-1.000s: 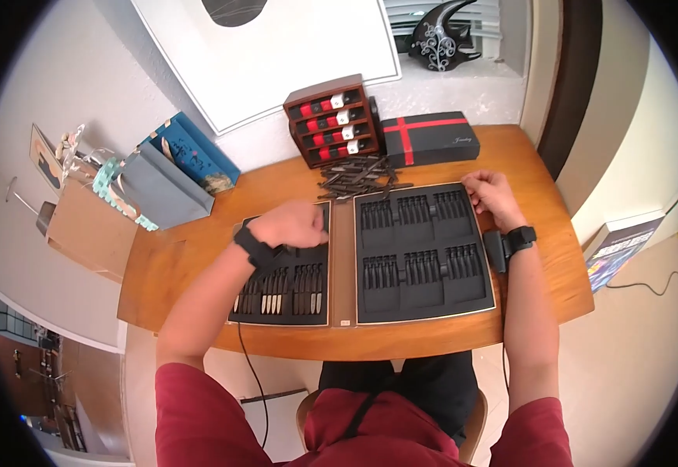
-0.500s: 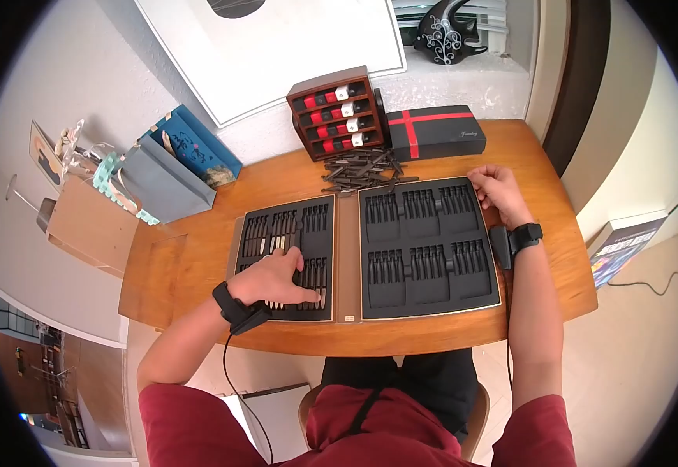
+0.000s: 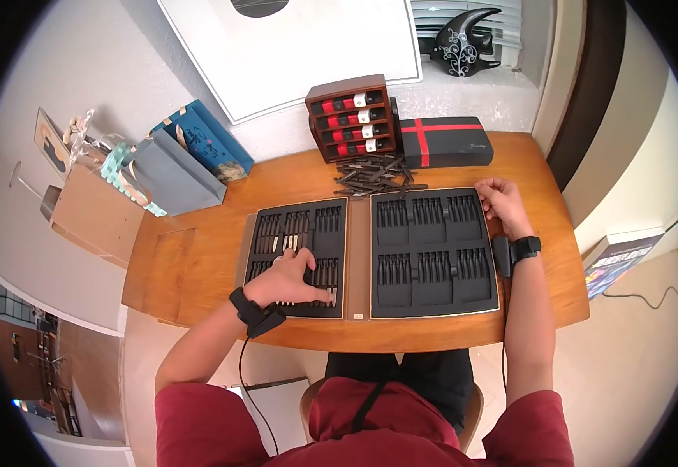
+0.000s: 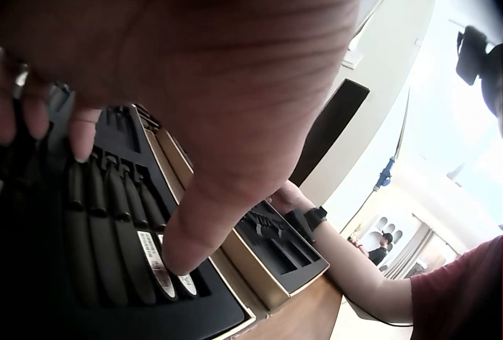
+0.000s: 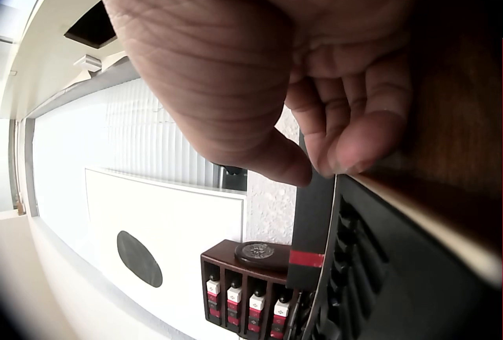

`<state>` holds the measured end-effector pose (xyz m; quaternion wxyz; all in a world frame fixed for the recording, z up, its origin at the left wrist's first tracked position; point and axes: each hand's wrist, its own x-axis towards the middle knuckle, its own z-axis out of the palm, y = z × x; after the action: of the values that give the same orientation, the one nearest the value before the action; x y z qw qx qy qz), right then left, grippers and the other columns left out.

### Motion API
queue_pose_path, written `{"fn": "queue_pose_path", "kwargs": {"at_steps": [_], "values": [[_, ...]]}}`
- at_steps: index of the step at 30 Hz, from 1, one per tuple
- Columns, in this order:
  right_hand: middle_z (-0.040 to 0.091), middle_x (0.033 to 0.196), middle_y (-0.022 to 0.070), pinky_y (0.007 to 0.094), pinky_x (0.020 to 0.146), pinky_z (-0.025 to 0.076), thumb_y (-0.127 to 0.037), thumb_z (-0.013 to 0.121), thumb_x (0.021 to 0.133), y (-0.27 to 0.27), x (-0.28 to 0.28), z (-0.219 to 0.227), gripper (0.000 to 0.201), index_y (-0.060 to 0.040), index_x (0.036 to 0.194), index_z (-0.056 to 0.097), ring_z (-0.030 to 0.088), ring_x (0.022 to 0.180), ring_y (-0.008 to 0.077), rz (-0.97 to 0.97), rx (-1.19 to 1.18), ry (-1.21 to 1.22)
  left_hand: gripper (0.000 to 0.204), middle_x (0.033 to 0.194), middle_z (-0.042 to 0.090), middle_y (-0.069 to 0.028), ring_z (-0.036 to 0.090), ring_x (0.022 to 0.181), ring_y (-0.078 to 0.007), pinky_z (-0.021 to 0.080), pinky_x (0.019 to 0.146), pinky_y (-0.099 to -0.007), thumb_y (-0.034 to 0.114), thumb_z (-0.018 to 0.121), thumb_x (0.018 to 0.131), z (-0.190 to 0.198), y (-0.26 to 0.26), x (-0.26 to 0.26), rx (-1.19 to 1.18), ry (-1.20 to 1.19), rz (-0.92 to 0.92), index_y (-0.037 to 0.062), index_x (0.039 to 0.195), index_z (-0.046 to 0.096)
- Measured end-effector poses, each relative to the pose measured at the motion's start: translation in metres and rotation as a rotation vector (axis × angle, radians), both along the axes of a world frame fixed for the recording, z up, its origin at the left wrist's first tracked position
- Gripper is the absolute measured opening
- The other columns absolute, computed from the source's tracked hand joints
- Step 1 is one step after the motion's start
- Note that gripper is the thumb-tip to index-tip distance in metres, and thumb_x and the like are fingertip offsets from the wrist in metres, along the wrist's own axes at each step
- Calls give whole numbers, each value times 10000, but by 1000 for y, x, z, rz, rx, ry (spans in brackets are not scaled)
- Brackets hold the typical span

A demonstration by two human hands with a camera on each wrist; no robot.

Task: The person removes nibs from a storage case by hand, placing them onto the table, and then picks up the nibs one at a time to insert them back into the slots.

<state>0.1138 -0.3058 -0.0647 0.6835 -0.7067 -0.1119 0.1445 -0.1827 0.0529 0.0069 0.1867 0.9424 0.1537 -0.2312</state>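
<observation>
In the head view the left hand [image 3: 283, 282] lies spread over the near half of the left black tray [image 3: 328, 244]. Slim dark pieces [image 3: 265, 238] stand in rows there, some with pale ends. The left wrist view shows its thumb [image 4: 189, 238] on a piece beside a white label [image 4: 156, 264], while the other fingertips hang over the slots. At the far right corner of the right black tray [image 3: 432, 241], the right hand [image 3: 502, 205] rests loosely bent. Fingertips [image 5: 365, 148] meet the tray's rim [image 5: 377, 187] in the right wrist view, holding nothing visible.
Behind the trays lies a pile of dark pieces [image 3: 374, 174], before a wooden rack [image 3: 352, 121] and a black box [image 3: 456, 143] with red ribbon. Paper bags [image 3: 179, 175] stand at the table's left. Cables hang from both wrist cameras.
The left hand has come down from above the left tray's upper part to its near half, its fingers now spread. The right hand has stayed by the right tray's corner.
</observation>
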Motion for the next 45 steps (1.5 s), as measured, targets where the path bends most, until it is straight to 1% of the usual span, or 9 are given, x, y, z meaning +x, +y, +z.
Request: {"fn": "queue_pose_path", "kwargs": {"at_steps": [6, 11, 20, 27, 33, 38, 40, 43, 45], "values": [[620, 756, -13, 226, 495, 458, -166, 704, 1001, 1, -2, 3, 163, -3, 1003, 700, 564, 617, 63, -2, -16, 3, 790, 1195, 535, -276, 560, 1179, -429, 485, 1024, -466, 579, 877, 706, 0, -13, -3, 24, -85, 82, 28, 1160, 539], [622, 754, -14, 223, 494, 456, -171, 707, 1000, 1, -3, 4, 169, -2, 1015, 705, 565, 612, 63, -13, -43, 9, 703, 1240, 520, -310, 555, 1160, -491, 498, 1013, -513, 379, 824, 725, 5, -34, 2, 109, -73, 168, -2, 1224, 510], [625, 754, -12, 223, 510, 459, -183, 704, 1002, 1, -2, 1, 180, -3, 1018, 708, 568, 615, 65, -12, -46, 7, 675, 1247, 489, -346, 533, 1133, -557, 512, 988, -588, 244, 760, 725, -17, -27, 1, 179, -141, 134, -59, 1244, 452], [628, 773, -14, 215, 537, 464, -195, 698, 1004, 2, 0, 1, 187, -10, 1027, 710, 568, 644, 63, -2, -57, 8, 553, 1197, 500, -350, 541, 1079, -543, 506, 957, -591, 194, 708, 779, -31, -20, 5, 187, -139, 136, -73, 1190, 452], [629, 772, -16, 216, 535, 463, -191, 700, 1001, 1, -1, 3, 180, -12, 1023, 713, 565, 643, 62, 1, -63, 5, 512, 1213, 516, -384, 588, 1045, -583, 534, 924, -575, 163, 677, 810, -44, -6, 8, 207, -186, 51, -108, 1181, 449], [613, 778, -28, 206, 536, 450, -206, 710, 1005, 2, 2, -2, 186, -21, 1016, 695, 549, 640, 54, 10, -45, 14, 474, 1102, 661, -377, 662, 1074, -498, 545, 954, -477, 131, 624, 824, -7, 8, 21, -8, -119, 63, -159, 1180, 508], [614, 776, -26, 207, 535, 450, -201, 711, 1004, 1, 2, -1, 182, -20, 1015, 696, 548, 634, 53, 9, -40, 8, 444, 1054, 689, -352, 662, 1085, -493, 533, 964, -473, 131, 594, 835, -3, 6, 24, 40, -92, 92, -166, 1162, 543], [613, 761, -25, 211, 522, 447, -188, 711, 1003, 2, 0, 2, 175, -14, 1008, 700, 547, 622, 52, -3, -27, 11, 427, 990, 698, -315, 708, 933, -437, 562, 836, -470, 151, 568, 866, -2, 16, 31, 95, -88, 1, -174, 1143, 551], [612, 748, -24, 213, 506, 444, -177, 709, 1004, 2, 0, 2, 166, -12, 1007, 704, 549, 614, 51, -2, -31, 23, 305, 779, 656, -173, 665, 656, -289, 514, 548, -412, 140, 519, 877, 15, 9, 44, -118, 30, 198, -79, 1078, 586]]}}
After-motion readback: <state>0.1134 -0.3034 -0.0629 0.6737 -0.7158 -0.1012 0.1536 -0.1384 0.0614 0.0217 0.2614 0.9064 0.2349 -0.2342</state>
